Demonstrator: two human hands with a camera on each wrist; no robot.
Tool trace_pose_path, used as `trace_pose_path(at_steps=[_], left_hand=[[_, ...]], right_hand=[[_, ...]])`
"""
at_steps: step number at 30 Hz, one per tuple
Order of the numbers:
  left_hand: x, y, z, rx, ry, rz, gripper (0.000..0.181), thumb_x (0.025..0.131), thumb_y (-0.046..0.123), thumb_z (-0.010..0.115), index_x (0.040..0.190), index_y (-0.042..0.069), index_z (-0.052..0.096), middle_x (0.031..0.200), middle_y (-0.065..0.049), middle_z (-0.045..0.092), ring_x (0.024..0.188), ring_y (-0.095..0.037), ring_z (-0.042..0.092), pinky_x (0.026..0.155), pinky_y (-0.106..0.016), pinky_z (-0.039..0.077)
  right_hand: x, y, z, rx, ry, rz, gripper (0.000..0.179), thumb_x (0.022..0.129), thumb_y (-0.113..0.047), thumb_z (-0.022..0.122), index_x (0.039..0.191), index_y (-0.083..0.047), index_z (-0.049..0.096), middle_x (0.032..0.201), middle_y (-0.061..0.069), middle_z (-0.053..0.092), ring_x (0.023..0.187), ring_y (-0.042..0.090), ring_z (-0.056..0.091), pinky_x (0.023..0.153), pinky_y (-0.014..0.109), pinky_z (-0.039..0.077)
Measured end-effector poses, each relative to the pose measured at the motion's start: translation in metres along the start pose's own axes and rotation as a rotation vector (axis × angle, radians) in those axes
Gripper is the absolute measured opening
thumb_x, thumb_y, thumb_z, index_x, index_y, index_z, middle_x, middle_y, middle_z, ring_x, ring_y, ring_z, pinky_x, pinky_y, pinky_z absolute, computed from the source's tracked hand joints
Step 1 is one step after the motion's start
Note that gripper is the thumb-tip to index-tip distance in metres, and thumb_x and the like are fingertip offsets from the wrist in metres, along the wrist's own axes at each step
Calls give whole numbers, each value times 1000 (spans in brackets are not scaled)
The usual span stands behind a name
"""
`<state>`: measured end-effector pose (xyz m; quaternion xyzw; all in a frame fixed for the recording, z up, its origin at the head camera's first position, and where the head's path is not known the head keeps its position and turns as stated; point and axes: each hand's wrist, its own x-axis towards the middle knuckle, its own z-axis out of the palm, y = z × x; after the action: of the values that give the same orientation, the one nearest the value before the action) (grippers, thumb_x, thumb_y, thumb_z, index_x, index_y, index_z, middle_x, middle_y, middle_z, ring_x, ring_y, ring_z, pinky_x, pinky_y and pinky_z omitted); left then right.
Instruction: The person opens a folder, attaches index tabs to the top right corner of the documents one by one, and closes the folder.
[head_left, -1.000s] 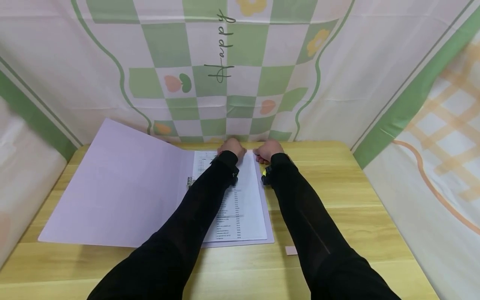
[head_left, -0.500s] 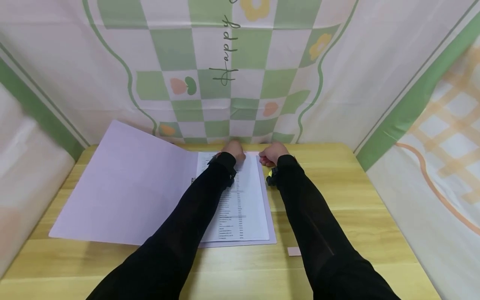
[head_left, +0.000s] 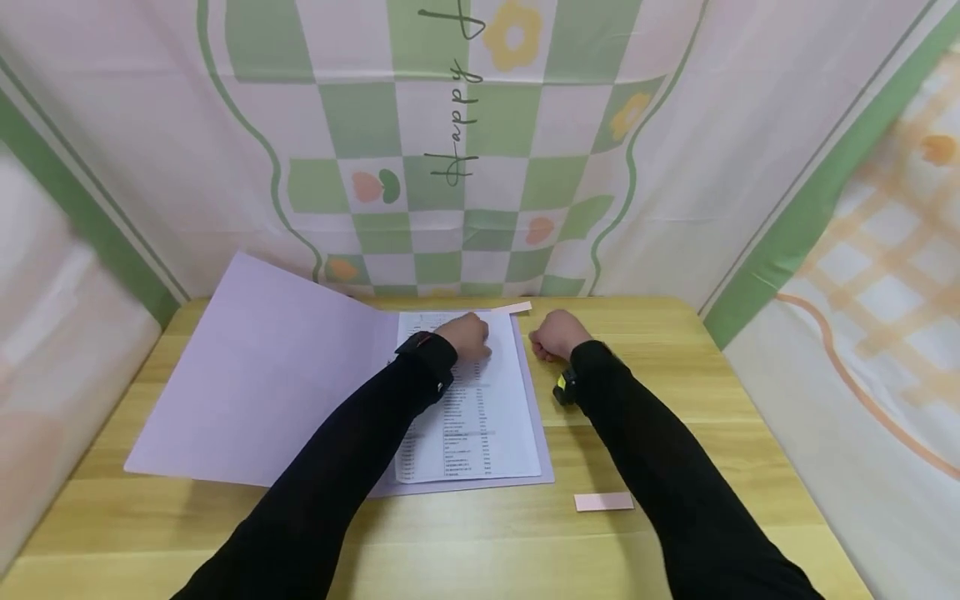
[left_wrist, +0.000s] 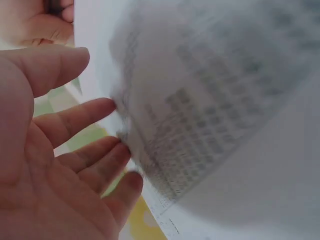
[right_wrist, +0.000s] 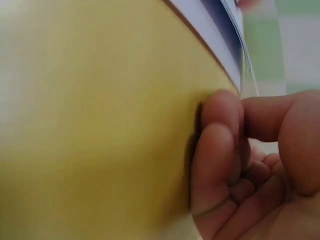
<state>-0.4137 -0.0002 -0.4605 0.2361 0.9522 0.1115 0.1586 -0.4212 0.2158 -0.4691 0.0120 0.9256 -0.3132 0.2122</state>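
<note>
A lilac folder (head_left: 262, 383) lies spread on the table, its cover slanting up at the left. Printed sheets (head_left: 504, 425) rest on its right side. Over their upper part is my left hand (head_left: 465, 336); in the left wrist view its loosely bent fingers (left_wrist: 120, 170) meet the edge of the sheets, thumb apart. A pale pink paper strip (head_left: 515, 307) sticks out at the sheets' top right corner. Just right of the folder, my right hand (head_left: 560, 335) is low by the table, fingers curled. In the right wrist view its thumb and index fingertips touch, with nothing visible between them.
A second pink strip (head_left: 603, 502) lies on the wooden table (head_left: 690, 375), right of the folder and near my right forearm. A printed checkered curtain (head_left: 420, 192) hangs behind the table's far edge, with more cloth at both sides.
Both hands have drawn back toward me from the top of the sheets, the right one also moving right. The pink strip at the top corner now shows plainly, apart from both hands.
</note>
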Motion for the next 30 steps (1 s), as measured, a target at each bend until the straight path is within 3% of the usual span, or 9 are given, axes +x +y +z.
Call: trace_pose_path(at_steps=[2,4,10,14,17,23,26,30], left_hand=[[-8,2,4,55,8,17,31,96,29,65,117,6,69,110,-8,62,90,-21,56,86,-39,47],[-19,3,6,87,10,18,31,96,31,65,118,9,69,109,-8,61,90,-21,57,85,-40,48],[-65,18,1,198,-51,50,41,96,38,65,128,13,65,117,-8,61,100,-25,59,93,-44,46],[-96,24,11,227,-73,91,44,95,42,65,130,15,65,116,-7,61,103,-27,59,95,-47,44],[-116,28,23,233,-58,133,44,94,42,65,130,17,65,118,-7,61,107,-27,57,96,-48,44],[-145,35,43,239,41,209,42,91,37,66,128,17,66,121,-6,60,107,-26,55,90,-47,46],[-155,40,49,228,92,174,42,92,37,66,126,13,66,121,-8,60,102,-27,55,86,-47,47],[-159,47,57,196,175,34,57,93,44,65,132,3,60,134,-18,55,114,-38,53,91,-54,46]], right_hand=[[-10,3,3,-171,4,-103,44,101,-20,54,61,-6,66,56,2,59,49,15,53,68,31,46],[-19,5,6,-255,0,-161,45,100,-21,55,57,-8,62,53,2,56,47,16,49,68,33,43],[-49,3,14,-354,61,-226,19,92,-21,68,81,-7,60,75,3,59,69,20,54,71,36,45],[-69,4,24,-385,77,-252,17,91,-20,70,87,-7,59,78,4,59,72,22,55,69,38,46],[-88,7,33,-412,86,-269,16,90,-18,69,86,-9,57,76,3,57,69,21,53,64,36,45],[-132,7,52,-510,126,-323,16,89,-17,70,90,-5,61,78,5,51,68,19,48,62,35,44],[-149,6,63,-546,162,-394,16,91,-16,68,97,-1,64,82,6,54,69,16,48,63,33,47],[-163,4,75,-548,206,-533,26,94,-10,65,113,7,63,102,15,62,83,19,60,74,35,53]])
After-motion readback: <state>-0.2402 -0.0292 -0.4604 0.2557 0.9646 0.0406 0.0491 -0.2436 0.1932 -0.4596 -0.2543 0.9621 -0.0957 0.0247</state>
